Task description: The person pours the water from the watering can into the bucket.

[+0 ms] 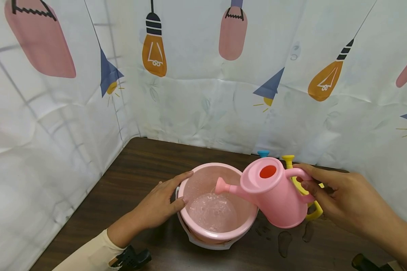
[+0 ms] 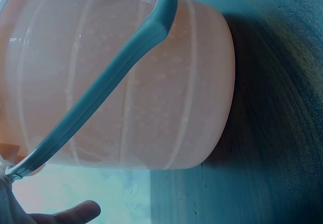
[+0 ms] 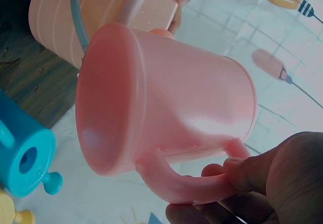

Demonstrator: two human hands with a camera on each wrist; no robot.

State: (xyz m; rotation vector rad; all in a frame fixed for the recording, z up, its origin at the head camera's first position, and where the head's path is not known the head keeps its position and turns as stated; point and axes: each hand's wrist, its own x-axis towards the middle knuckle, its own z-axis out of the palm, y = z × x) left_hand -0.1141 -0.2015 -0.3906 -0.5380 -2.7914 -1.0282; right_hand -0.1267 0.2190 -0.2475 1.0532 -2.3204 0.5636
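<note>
My right hand (image 1: 342, 192) grips a pink watering can (image 1: 281, 199) by its handle, holding it tilted with the spout over a pink bucket (image 1: 220, 235). Water (image 1: 211, 210) lies inside the bucket, rippling and bubbling below the spout's flared head. My left hand (image 1: 162, 199) holds the bucket's near-left rim, thumb over the edge and other fingers along the outside; one finger (image 2: 75, 214) hangs straight beside the wall in the left wrist view. A bucket handle (image 2: 106, 90) slants down across the outside. Behind the can stands a yellow watering can (image 1: 313, 214), mostly hidden.
A blue watering can (image 3: 30, 156) stands beyond the pink one, near the back edge. Wet spots (image 1: 285, 242) mark the dark wooden table (image 1: 149, 158) right of the bucket. Printed white sheeting (image 1: 203, 105) hangs along the back and left sides.
</note>
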